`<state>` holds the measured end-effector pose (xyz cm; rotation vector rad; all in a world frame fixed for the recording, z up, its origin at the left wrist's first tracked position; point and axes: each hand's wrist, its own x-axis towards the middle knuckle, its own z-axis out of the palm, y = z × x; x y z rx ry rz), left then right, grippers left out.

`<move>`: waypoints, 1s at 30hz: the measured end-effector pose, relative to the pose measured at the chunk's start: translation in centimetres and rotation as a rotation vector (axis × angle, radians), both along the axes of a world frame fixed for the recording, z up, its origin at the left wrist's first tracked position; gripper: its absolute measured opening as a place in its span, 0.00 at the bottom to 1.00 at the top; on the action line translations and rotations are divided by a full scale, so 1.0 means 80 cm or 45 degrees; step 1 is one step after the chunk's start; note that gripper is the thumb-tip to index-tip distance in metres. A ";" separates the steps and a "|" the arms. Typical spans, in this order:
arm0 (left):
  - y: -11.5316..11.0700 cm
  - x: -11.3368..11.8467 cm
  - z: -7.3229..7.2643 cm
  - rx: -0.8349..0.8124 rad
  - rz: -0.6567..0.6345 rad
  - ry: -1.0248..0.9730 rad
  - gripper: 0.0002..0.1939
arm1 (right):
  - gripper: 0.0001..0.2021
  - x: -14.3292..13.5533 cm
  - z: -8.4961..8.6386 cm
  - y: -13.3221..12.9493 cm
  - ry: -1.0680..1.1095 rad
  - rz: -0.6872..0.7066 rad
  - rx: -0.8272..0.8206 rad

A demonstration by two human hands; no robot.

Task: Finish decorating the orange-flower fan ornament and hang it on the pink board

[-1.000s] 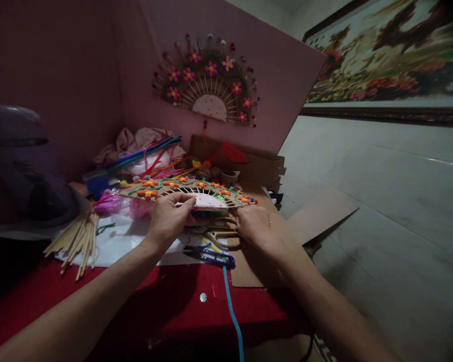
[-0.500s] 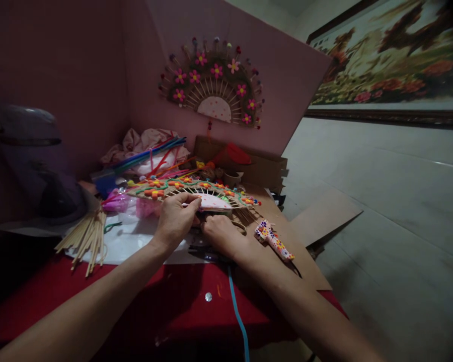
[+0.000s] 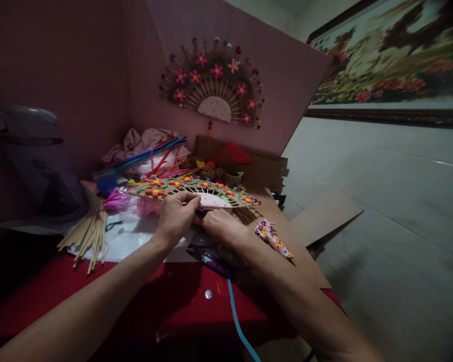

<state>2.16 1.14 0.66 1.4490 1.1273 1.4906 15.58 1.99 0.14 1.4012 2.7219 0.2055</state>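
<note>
A decorative fan (image 3: 211, 201) lies tilted over the table, with orange flowers, a green wavy line, thin sticks and a white dotted half-circle at its base. My left hand (image 3: 177, 213) pinches the left end of that half-circle between thumb and fingers. Just below the fan's base is my right hand (image 3: 221, 226), its fingers curled underneath and mostly hidden, so what they hold cannot be made out. Under my right wrist lies a dark pair of pliers or scissors (image 3: 215, 264). To the right rests a glue gun (image 3: 274, 239) covered in a flowered pattern.
A bundle of wooden sticks (image 3: 88, 236) lies at left on a white sheet (image 3: 132, 236). Pipe cleaners (image 3: 151, 153) and cloth are heaped behind. A second fan (image 3: 215, 108) hangs on the pink board. Cardboard (image 3: 305, 266) covers the right side; a blue strip (image 3: 237, 317) hangs in front.
My right hand has turned and shifted slightly up under the fan's base, exposing more of the dark tool below. The blue strip's lower end has swung right. My left hand keeps its pinch.
</note>
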 end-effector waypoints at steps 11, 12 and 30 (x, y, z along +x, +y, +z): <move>-0.008 0.000 0.013 -0.085 -0.026 -0.050 0.06 | 0.13 0.012 0.015 -0.021 -0.148 0.110 0.070; -0.008 0.000 0.012 -0.113 -0.056 -0.092 0.06 | 0.14 0.016 0.015 -0.025 -0.141 0.151 0.124; -0.005 0.001 0.009 -0.195 -0.272 -0.416 0.14 | 0.03 0.001 0.009 -0.042 2.058 0.252 0.518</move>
